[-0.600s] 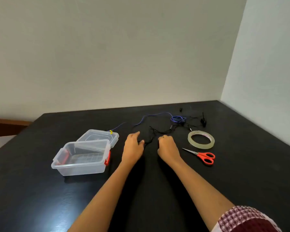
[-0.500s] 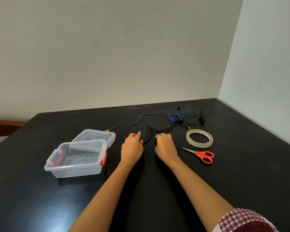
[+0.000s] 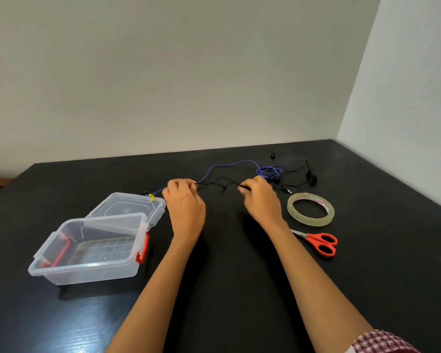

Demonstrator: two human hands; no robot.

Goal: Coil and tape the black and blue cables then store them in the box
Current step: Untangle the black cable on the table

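Note:
A thin black cable stretches between my two hands above the black table. My left hand pinches its left end and my right hand pinches it further right. The rest of the black cable trails to earbuds at the back right. A blue cable runs behind my hands, from a yellow tie by the lid to a small blue coil. The clear plastic box with red latches stands open at the left.
The box's clear lid lies behind the box. A roll of clear tape lies right of my right hand, with red-handled scissors in front of it. Walls close the table's far and right sides.
My hands have moved apart from each other, and the black cable is now drawn out between them.

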